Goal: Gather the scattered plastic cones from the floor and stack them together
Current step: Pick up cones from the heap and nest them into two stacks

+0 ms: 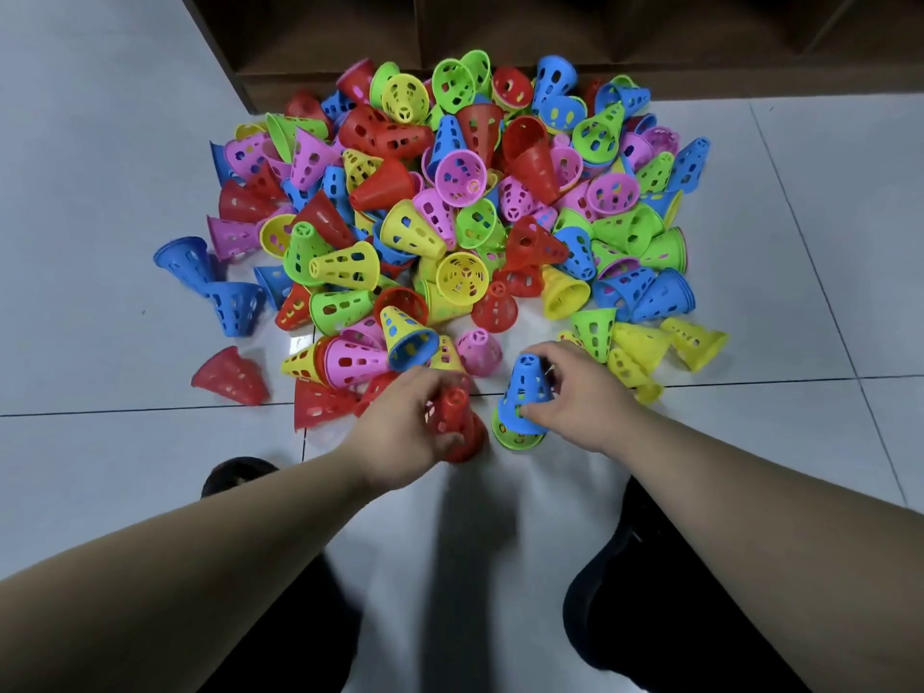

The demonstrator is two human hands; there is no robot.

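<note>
Fingers of the right hand [575,400] curl round the blue cone [525,387], tip up, nested on a green cone [512,440] at lower centre, and just left of it the left hand [400,427] grips a blurred, roughly upright red cone [452,412], the pile [450,202] above.

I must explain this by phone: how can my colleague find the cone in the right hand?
Start at the heap of perforated plastic cones on the grey tiled floor. At its near edge, the right hand grips a blue plastic cone. Unlike its neighbours, it stands stacked on a green plastic cone.
</note>
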